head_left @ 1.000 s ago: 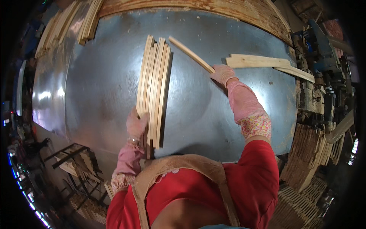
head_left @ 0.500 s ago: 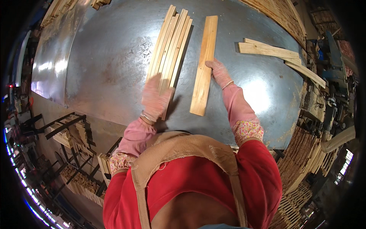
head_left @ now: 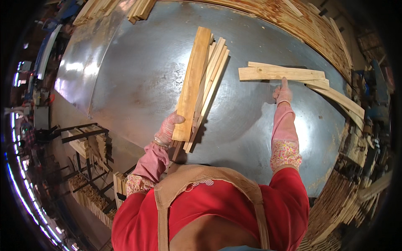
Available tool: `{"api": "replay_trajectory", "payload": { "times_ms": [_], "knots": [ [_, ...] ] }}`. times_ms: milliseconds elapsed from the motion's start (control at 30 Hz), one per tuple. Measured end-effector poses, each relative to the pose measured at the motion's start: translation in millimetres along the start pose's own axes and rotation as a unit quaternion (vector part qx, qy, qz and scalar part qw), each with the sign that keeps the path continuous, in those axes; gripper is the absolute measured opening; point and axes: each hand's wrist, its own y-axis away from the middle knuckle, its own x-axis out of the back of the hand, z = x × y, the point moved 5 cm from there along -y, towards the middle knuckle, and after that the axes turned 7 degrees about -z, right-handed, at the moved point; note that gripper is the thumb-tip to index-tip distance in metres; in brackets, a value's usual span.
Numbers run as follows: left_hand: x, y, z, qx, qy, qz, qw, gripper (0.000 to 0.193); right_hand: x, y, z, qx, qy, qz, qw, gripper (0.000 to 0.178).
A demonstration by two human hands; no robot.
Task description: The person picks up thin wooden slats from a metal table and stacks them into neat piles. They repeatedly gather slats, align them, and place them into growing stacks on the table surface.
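My gloved left hand (head_left: 169,126) grips the near end of a flat wooden board (head_left: 194,85), its thumb over the top face. This board lies slantwise on the left part of a bundle of narrow wooden strips (head_left: 213,79), hiding some of them. To the right, my gloved right hand (head_left: 284,93) reaches out with one finger stretched to the near edge of another pale board (head_left: 276,74); the other fingers look partly bent. That board rests across a few loose pieces, among them a long strip (head_left: 341,101) pointing toward the right edge.
Everything lies on a grey metal tabletop (head_left: 142,71). More strips (head_left: 140,9) sit at its far left edge, and a wood-grained panel (head_left: 268,14) runs along the far side. Racks of stacked wood (head_left: 90,190) stand at the left, with wood piles (head_left: 335,190) at the right.
The flat board has moved left onto the strips and passed from my right hand to my left. My right hand has moved away to the boards on the right. The view has shifted.
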Motion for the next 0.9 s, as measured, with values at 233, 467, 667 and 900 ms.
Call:
{"api": "replay_trajectory", "payload": {
  "times_ms": [233,467,667,900],
  "knots": [
    [32,17,33,-0.031,-0.122,0.207,0.97,0.053,-65,4,25,0.043,-0.078,-0.169,0.982,0.028],
    [128,-1,81,-0.079,-0.289,0.184,0.936,0.042,-125,51,9,-0.005,-0.094,-0.099,0.991,0.027],
    [167,-74,204,-0.139,-0.453,0.218,0.853,0.042,-141,58,26,0.044,0.004,-0.057,0.997,0.017],
    [75,-143,450,-0.321,-0.503,0.325,0.734,0.055,-60,117,52,0.152,0.165,-0.032,0.974,0.018]
  ]
}}
